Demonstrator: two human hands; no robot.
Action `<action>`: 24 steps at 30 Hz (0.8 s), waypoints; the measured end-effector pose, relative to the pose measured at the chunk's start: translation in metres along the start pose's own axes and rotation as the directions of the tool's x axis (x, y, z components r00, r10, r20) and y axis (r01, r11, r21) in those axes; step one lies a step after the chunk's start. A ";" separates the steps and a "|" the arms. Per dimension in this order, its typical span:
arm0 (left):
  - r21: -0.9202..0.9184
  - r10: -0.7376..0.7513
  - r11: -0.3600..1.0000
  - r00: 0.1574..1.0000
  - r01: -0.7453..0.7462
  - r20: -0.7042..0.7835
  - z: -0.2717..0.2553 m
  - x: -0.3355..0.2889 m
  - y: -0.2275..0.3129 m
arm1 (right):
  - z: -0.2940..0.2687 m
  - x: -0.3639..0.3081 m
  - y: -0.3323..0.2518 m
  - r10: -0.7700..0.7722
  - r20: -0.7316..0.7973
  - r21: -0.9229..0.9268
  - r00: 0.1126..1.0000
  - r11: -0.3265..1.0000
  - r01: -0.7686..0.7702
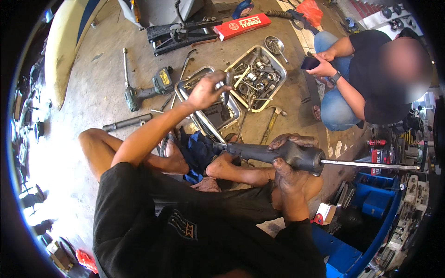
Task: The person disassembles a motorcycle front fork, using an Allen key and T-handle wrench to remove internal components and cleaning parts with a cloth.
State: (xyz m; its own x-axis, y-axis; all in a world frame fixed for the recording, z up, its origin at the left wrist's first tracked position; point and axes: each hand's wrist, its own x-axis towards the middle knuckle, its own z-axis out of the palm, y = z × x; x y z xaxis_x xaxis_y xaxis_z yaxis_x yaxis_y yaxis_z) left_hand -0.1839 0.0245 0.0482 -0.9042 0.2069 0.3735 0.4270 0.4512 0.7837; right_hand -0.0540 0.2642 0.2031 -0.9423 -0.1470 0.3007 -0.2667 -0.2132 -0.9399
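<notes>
The work spreads over a worn concrete floor (pixel 104 69), stained in patches and strewn with tools, in a crowded workshop whose edges bend round the view. A pale curved panel (pixel 62 55) borders the upper left, where strong light bleaches the floor; a blue bin (pixel 378 201) and packed shelves line the right. The person sits low, knees bent, and the two hands are apart. The right hand (pixel 294 169) is wrapped round a dark grey cylinder (pixel 252 152), which lies crosswise in front of the body, above the right leg, its bright rod (pixel 368 164) pointing right. The left hand (pixel 207 91) is raised over two trays, its fingers closed on a dark piece (pixel 227 88) — too small to identify. Below it the left tray (pixel 230 121) touches or nearly touches the right tray (pixel 272 91), filled with sockets and metal parts. Room is tight here: a hammer (pixel 270 127) lies just beside the right tray, a round bowl (pixel 274 45) sits past its far corner, and a red box (pixel 242 27) lies further off. A co-worker (pixel 371 78) crouches at the right, holding a phone (pixel 309 62). The widest gap runs at the left — between the panel and a cordless power tool (pixel 143 92).
</notes>
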 end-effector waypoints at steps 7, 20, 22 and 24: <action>-0.055 -0.403 0.915 0.912 0.400 -0.077 -0.084 -0.075 0.014 | 0.020 -0.007 -0.002 -0.007 -0.050 0.002 0.999 1.000 0.007; -0.090 -0.088 0.991 0.988 0.101 0.130 0.012 -0.192 -0.016 | 0.045 0.015 -0.066 0.013 -0.025 -0.075 1.000 0.997 -0.015; -0.093 -0.011 0.995 0.990 0.024 0.137 0.015 -0.193 -0.016 | 0.057 0.023 -0.088 -0.050 -0.025 0.034 0.998 0.998 0.050; -0.111 0.002 0.994 0.987 0.017 0.163 0.017 -0.186 -0.004 | 0.052 0.035 -0.109 -0.122 0.084 -0.042 0.989 0.991 0.126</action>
State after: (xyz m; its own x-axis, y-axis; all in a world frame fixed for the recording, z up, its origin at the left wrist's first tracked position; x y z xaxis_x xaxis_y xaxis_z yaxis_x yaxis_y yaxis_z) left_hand -0.0175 -0.0012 -0.0323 -0.8925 0.3463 0.2891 0.4101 0.3558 0.8398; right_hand -0.0470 0.2322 0.3241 -0.8825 -0.2002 0.4256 -0.3915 -0.1888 -0.9006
